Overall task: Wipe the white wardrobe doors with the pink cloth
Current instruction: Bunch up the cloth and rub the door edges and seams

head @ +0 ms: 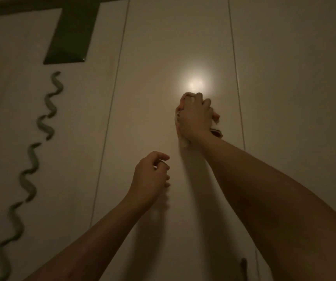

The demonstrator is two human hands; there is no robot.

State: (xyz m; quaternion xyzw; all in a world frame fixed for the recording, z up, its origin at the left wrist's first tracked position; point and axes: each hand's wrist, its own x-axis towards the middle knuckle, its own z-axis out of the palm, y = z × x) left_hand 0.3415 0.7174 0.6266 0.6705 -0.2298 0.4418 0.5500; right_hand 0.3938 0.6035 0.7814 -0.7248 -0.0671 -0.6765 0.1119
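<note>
The right hand point(196, 116) is gripping the bunched-up soft pink cloth point(184, 138) and pressing it on the middle smooth white wardrobe door point(163, 47), up high, just under a round bright spot of light point(195, 83). Bits of cloth are poking out below and beside the fingers. The left hand point(150, 179) is hanging lower down, close to the same door, with its fingers loosely curled and holding nothing; I cannot tell if it is touching the door. The room is looking very dim, so the person is likely missing dirty patches and streaks away from the light. The arm is reaching far up, so the cloth may be slipping loose and dropping if the hold gets weak. The cloth is sitting near the thin dark gap point(238, 88) on the right, so a loose corner may be catching there. Bare fingers may be leaving new marks on the shiny door.
</note>
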